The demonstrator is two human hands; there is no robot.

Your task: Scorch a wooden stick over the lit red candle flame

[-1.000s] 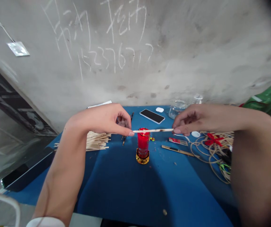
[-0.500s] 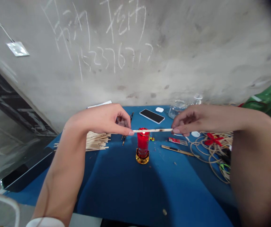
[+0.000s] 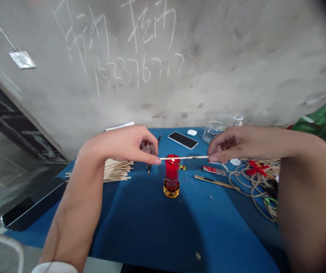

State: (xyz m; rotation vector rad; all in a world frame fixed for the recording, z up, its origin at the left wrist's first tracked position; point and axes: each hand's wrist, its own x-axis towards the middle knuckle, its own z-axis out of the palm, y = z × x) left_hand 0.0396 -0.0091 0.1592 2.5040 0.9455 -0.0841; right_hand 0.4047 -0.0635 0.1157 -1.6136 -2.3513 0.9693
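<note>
Bamboo strip [image 3: 184, 157]: thin, pale, straight, flecked with dark scorch marks, held level across the top of a red candle [image 3: 172, 172] in a gold holder [image 3: 171, 190], flame [image 3: 170, 160] just beneath it. Left hand [image 3: 121, 146] and right hand [image 3: 236, 143] each pinch one end between the fingertips.

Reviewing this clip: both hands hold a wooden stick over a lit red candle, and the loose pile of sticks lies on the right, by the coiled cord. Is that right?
No: the pile of sticks lies on the left, not the right, as the head view shows. The left hand and right hand do hold the stick over the lit red candle.
</note>
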